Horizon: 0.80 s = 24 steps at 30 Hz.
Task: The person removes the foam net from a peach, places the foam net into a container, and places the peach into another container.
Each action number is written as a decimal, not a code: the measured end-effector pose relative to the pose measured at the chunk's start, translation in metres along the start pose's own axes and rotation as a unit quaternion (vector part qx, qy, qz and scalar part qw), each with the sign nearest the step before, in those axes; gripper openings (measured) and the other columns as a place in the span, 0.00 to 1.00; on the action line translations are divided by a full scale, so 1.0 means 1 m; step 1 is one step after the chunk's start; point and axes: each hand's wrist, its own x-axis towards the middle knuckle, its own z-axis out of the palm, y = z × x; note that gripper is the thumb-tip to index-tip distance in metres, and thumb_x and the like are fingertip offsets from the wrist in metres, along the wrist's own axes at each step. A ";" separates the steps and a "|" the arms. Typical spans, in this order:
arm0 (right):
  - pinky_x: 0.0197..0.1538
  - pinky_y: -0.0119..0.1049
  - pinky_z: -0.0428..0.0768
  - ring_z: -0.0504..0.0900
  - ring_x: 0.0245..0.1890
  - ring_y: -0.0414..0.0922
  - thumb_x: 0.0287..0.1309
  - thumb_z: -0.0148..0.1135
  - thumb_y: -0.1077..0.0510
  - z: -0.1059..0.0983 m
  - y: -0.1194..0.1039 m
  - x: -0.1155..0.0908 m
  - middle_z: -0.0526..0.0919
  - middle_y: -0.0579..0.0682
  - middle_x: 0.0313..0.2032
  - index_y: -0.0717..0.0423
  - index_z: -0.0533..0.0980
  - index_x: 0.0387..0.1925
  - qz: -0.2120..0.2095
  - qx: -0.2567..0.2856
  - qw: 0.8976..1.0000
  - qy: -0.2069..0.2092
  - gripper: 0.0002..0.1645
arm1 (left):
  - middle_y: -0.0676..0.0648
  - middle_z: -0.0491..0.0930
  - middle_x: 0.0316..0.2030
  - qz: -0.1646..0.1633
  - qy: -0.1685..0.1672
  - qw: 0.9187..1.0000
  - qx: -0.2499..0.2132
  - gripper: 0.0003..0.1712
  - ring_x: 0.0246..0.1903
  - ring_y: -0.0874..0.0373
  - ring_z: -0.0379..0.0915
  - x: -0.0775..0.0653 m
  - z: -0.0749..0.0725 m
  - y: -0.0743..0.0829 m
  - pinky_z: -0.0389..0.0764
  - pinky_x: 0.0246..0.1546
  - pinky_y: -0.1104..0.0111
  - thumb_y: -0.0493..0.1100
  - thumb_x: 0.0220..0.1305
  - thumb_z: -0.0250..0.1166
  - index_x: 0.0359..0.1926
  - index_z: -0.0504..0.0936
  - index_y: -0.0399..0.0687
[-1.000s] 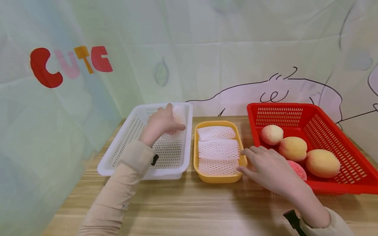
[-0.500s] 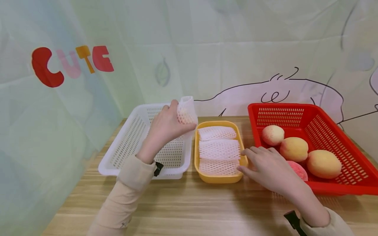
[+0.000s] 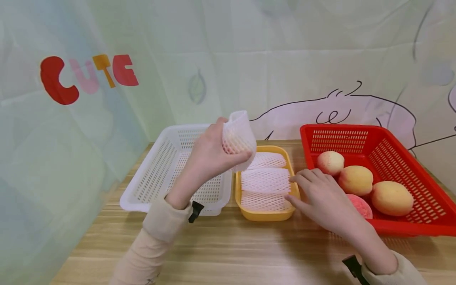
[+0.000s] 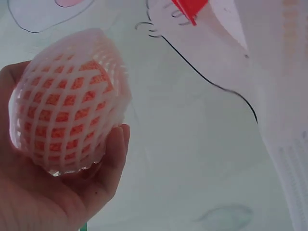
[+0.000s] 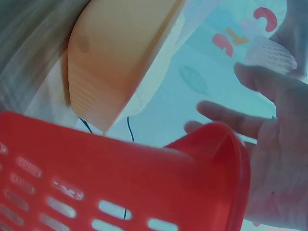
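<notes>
My left hand (image 3: 210,154) grips a peach in a white foam net sleeve (image 3: 239,136), raised over the gap between the white basket (image 3: 210,208) and the yellow tray (image 3: 267,217). Seen from the left wrist, the reddish peach (image 4: 67,110) shows through the mesh, fingers curled round it. Several foam net sleeves (image 3: 265,181) lie in the tray. My right hand (image 3: 325,204) holds nothing; its fingers are spread loosely at the tray's right edge, beside the red basket (image 3: 417,228). In the right wrist view that hand (image 5: 279,139) is empty, above the red basket's rim.
In the red basket lie a pale peach (image 3: 330,162), two yellow peaches, one (image 3: 356,180) behind the other (image 3: 392,198), and a pink-red peach (image 3: 360,206) partly behind my right hand. A printed cloth (image 3: 249,87) hangs behind the wooden table (image 3: 242,253).
My left hand has lifted the sleeved peach out of the white basket and carried it right, to the yellow tray's near-left side. My right hand has hardly moved.
</notes>
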 end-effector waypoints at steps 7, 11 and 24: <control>0.55 0.50 0.74 0.75 0.49 0.53 0.55 0.66 0.45 0.000 -0.004 0.001 0.81 0.54 0.47 0.55 0.78 0.49 0.012 0.025 0.999 0.027 0.24 | 0.52 0.76 0.41 0.026 -0.010 0.995 -0.093 0.44 0.39 0.58 0.75 -0.017 0.009 0.015 0.81 0.33 0.69 0.54 0.43 0.76 0.61 0.67 0.54; 0.53 0.50 0.76 0.76 0.47 0.52 0.55 0.66 0.46 -0.001 -0.007 0.001 0.82 0.53 0.46 0.54 0.79 0.48 0.013 0.042 0.999 0.030 0.22 | 0.53 0.77 0.41 0.023 -0.015 0.992 -0.123 0.41 0.37 0.59 0.77 -0.023 0.012 0.022 0.82 0.31 0.69 0.53 0.44 0.76 0.59 0.67 0.56; 0.51 0.49 0.80 0.77 0.49 0.45 0.59 0.62 0.42 -0.003 -0.016 -0.002 0.81 0.46 0.49 0.45 0.76 0.52 0.046 0.166 0.985 -0.012 0.22 | 0.50 0.80 0.39 0.010 -0.023 0.979 -0.203 0.35 0.35 0.58 0.79 -0.032 0.029 0.024 0.83 0.31 0.69 0.50 0.46 0.74 0.54 0.69 0.54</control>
